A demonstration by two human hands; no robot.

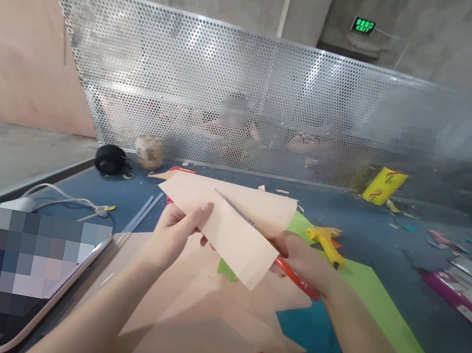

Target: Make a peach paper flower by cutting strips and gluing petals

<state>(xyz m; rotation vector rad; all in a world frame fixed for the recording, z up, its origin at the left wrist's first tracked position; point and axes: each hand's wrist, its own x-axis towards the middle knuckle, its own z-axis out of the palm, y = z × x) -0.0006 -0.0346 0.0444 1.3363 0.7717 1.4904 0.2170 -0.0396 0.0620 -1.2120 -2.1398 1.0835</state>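
Well, pale paper [233, 243] in left hand [176, 233] (thumb [202, 213] uppermost), scissors [298, 277] in right hand [302, 254].

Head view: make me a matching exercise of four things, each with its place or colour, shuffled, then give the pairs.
1. scissors
2. raised pale sheet
3. glue gun
4. exit sign

A. held in the left hand
B. green lettering, high up
C. held in the right hand
D. yellow, on the table

Pairs: 1-C, 2-A, 3-D, 4-B
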